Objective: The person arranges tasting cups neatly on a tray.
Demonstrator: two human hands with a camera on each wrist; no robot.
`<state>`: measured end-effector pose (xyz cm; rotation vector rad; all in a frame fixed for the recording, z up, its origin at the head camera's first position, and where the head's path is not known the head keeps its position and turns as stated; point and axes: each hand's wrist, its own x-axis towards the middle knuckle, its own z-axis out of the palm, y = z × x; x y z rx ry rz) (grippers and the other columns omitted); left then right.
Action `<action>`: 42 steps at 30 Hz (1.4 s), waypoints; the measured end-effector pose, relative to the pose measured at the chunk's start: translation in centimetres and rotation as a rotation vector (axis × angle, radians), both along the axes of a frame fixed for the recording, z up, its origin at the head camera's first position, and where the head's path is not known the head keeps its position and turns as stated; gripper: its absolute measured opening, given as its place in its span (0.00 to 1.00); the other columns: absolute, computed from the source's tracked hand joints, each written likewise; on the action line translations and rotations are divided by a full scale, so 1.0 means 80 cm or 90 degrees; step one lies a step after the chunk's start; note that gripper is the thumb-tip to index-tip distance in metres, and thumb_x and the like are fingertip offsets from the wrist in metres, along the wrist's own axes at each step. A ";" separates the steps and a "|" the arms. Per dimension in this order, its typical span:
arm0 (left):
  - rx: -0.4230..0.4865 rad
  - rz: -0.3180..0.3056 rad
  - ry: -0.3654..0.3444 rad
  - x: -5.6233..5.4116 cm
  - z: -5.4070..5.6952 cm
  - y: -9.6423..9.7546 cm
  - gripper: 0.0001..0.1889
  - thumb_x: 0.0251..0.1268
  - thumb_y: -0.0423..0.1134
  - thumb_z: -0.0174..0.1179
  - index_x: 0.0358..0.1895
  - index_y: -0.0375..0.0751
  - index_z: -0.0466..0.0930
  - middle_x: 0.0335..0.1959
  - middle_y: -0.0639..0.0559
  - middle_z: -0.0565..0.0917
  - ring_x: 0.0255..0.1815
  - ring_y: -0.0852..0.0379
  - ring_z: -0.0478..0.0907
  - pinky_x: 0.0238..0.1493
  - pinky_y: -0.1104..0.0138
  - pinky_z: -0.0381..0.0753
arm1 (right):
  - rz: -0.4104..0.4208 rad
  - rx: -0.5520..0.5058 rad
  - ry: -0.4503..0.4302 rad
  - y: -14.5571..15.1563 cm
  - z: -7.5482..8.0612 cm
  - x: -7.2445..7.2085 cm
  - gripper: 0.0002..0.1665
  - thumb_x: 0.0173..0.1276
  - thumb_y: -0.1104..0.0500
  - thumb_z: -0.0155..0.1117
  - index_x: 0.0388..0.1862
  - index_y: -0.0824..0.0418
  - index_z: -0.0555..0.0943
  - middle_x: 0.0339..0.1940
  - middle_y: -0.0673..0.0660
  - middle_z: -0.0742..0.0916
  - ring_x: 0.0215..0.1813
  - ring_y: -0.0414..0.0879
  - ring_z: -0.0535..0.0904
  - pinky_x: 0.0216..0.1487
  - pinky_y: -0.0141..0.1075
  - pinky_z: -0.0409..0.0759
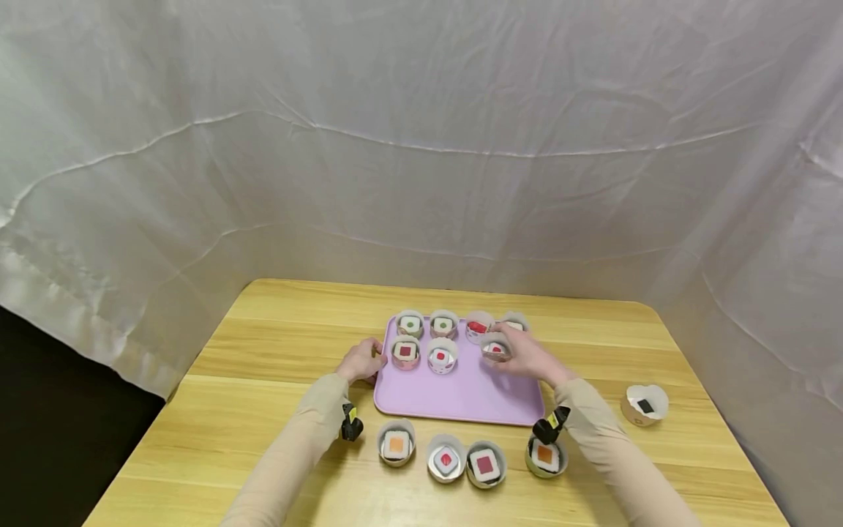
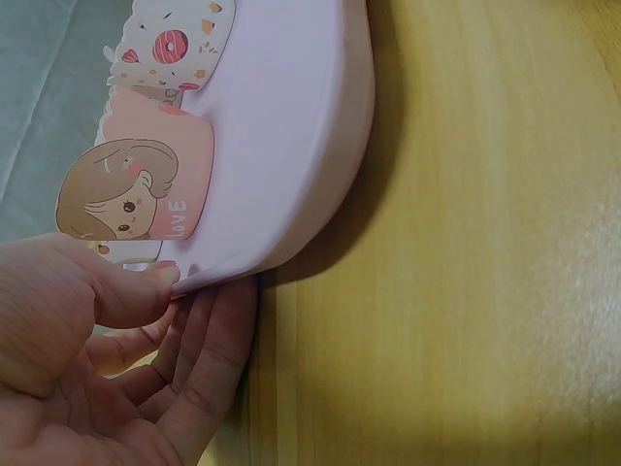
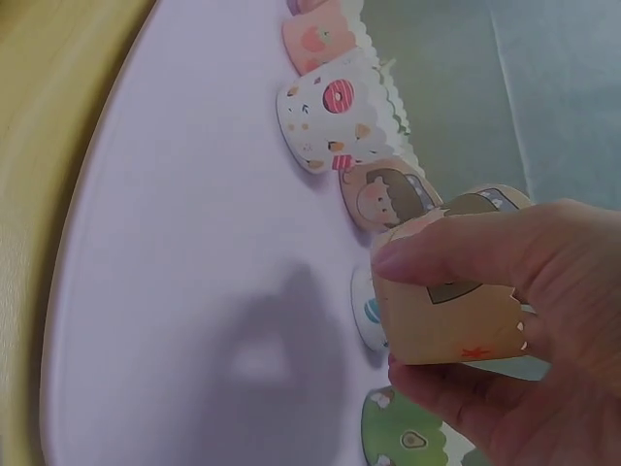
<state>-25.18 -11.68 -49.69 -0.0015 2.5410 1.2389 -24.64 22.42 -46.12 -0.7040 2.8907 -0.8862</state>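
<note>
- Head view: from where I stand, the right hand [image 1: 525, 354] grips a paper cup [image 1: 495, 350] holding a red-centred sushi piece, over the right part of the lilac tray [image 1: 454, 397]. Six other cups [image 1: 442, 359] stand on the tray; four more [image 1: 396, 444] sit just off its near edge, and a lone cup [image 1: 645, 406] stands well off its right side.
- Left wrist view: the left hand [image 2: 126, 340] pinches the tray's left rim, thumb above, fingers beneath. I'd guess stiff, smooth plastic, on which cups could slide; the rim is a sound hold.
- Right wrist view: thumb and fingers press the tan cup from opposite sides, its shadow falling on the tray. It looks light and thin-walled, likely to buckle under a squeeze, so a gentle side hold below the lip suits it.
</note>
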 end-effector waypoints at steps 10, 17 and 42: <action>0.001 0.002 -0.003 0.000 -0.004 -0.001 0.09 0.72 0.32 0.55 0.48 0.30 0.72 0.37 0.34 0.82 0.27 0.53 0.83 0.31 0.62 0.89 | 0.033 0.023 -0.035 -0.013 -0.006 -0.006 0.34 0.55 0.62 0.77 0.60 0.66 0.74 0.57 0.68 0.83 0.61 0.66 0.80 0.66 0.62 0.76; 0.000 0.002 -0.003 0.000 -0.003 0.001 0.09 0.72 0.33 0.55 0.49 0.30 0.73 0.37 0.34 0.82 0.27 0.52 0.84 0.31 0.62 0.89 | 0.051 0.035 -0.018 -0.019 -0.012 -0.010 0.36 0.54 0.61 0.77 0.61 0.68 0.75 0.57 0.67 0.84 0.61 0.65 0.80 0.67 0.61 0.75; 0.002 0.000 -0.005 -0.001 0.000 0.001 0.10 0.73 0.32 0.54 0.50 0.29 0.73 0.38 0.34 0.82 0.27 0.53 0.82 0.31 0.62 0.89 | 0.047 0.037 -0.051 -0.023 -0.014 -0.016 0.41 0.50 0.64 0.78 0.64 0.70 0.73 0.63 0.70 0.81 0.66 0.68 0.75 0.71 0.63 0.70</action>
